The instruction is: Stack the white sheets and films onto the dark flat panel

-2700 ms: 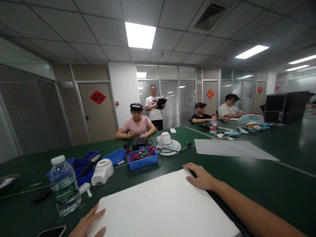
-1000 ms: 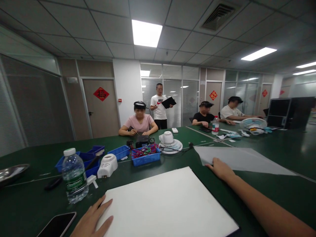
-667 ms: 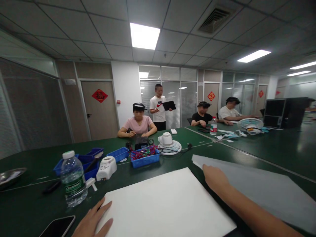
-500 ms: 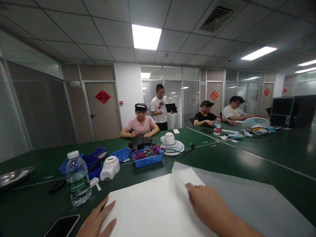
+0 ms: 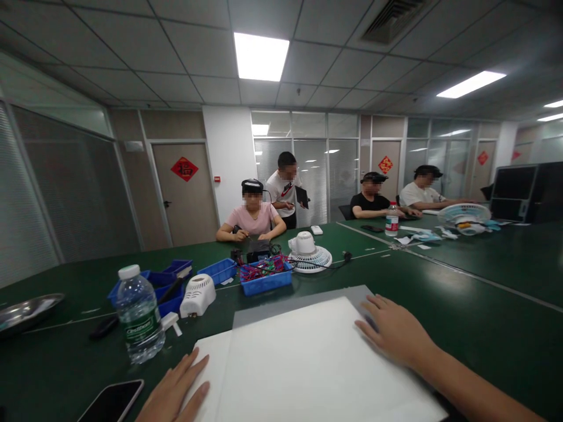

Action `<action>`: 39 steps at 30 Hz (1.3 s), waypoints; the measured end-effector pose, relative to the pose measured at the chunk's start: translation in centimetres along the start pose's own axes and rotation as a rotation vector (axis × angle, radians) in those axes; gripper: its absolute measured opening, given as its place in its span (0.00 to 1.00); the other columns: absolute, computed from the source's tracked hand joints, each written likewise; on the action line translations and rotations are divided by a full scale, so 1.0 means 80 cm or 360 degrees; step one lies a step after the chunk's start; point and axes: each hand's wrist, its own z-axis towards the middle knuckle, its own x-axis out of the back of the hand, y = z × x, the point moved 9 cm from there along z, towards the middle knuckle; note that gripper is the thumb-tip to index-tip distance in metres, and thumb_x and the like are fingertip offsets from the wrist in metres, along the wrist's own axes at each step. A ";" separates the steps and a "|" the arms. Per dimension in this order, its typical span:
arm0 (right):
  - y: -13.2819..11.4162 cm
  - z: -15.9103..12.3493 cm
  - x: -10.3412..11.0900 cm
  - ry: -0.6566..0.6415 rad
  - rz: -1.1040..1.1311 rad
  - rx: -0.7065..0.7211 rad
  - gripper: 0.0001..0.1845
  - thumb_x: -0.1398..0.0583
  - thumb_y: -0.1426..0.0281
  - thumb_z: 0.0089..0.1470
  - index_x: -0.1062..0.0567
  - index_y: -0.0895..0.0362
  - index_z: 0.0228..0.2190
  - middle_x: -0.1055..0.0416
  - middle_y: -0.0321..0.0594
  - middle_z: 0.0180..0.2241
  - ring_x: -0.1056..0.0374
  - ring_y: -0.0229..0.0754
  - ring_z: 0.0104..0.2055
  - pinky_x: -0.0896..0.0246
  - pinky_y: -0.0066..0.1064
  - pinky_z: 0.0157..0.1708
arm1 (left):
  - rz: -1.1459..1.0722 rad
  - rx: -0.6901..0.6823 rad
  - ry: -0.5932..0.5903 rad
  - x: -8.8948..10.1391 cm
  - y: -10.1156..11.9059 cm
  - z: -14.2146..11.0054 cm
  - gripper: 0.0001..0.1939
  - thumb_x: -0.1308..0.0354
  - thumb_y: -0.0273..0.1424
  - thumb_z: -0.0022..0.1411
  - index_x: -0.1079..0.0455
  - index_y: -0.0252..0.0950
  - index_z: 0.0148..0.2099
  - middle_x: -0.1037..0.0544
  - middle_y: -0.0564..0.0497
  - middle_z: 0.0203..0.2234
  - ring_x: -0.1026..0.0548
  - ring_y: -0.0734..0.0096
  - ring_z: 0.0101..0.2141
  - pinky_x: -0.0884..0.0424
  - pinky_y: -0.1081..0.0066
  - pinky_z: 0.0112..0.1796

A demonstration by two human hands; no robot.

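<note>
A large white sheet of paper lies on the green table in front of me. A thin translucent sheet covers most of it, and a strip of this sheet sticks out grey past the paper's far edge. My left hand rests on the left edge of the paper with its fingers apart. At the far right corner of the sheets lies my right hand, its fingers spread and nothing gripped in them. Whether more sheets lie underneath, I cannot tell.
To the left stand a water bottle and a phone. Beyond are a white plastic housing, a blue tray of wires and a white fan part. Several people are across the table.
The translucent sheet has come over from the right and now lies across the white paper. My right hand has let go of its edge and moved right, fingers spreading. My left hand stays.
</note>
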 end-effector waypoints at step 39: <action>0.056 0.011 -0.047 -0.0042 0.2077 -0.0494 0.35 0.36 0.63 0.46 0.31 0.59 0.56 0.24 0.51 0.51 0.25 0.51 0.48 0.31 0.44 0.50 | 0.0015 -0.0138 0.0187 -0.014 -0.010 0.000 0.27 0.54 0.44 0.70 0.44 0.47 0.68 0.48 0.52 0.69 0.48 0.53 0.67 0.49 0.46 0.64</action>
